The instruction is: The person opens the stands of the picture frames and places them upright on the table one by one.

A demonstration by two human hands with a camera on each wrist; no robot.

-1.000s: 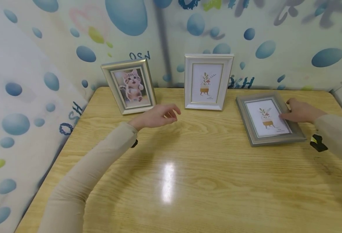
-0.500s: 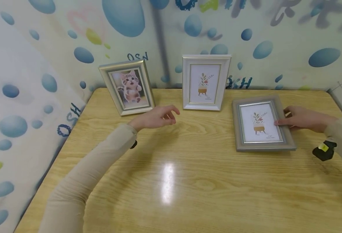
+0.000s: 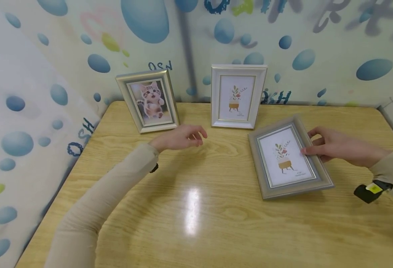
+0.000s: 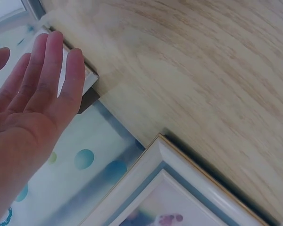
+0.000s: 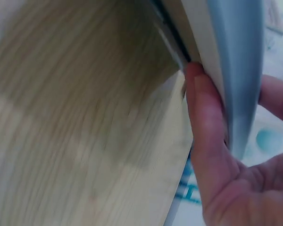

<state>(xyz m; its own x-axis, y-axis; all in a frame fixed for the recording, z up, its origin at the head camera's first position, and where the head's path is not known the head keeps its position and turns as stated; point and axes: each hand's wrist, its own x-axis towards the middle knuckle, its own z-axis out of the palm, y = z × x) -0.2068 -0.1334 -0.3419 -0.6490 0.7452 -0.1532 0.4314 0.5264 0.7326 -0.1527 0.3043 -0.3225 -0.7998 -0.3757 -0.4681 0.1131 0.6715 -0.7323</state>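
Note:
My right hand [image 3: 337, 147] pinches the right edge of a grey picture frame [image 3: 285, 163], with the thumb on its front and fingers behind. The frame is lifted and tilted, its potted-plant print facing up. In the right wrist view the fingers [image 5: 205, 127] press against the back of the frame [image 5: 236, 70]. My left hand [image 3: 181, 137] hovers over the table with relaxed fingers and holds nothing. Nearest to it stands a silver-gold picture frame [image 3: 151, 100] with a kitten photo. A white picture frame [image 3: 238, 96] with a similar plant print stands at the back centre.
A wood-grain table [image 3: 216, 230] lies under everything. Right behind it rises a wall [image 3: 196, 48] printed with blue balloon shapes, and another such wall runs along the left. In the left wrist view a corner of the kitten frame [image 4: 167, 160] is close below the hand.
My right hand has raised the grey frame off the table and brought it left and nearer to me, turning it as it came. The left hand has stayed in place.

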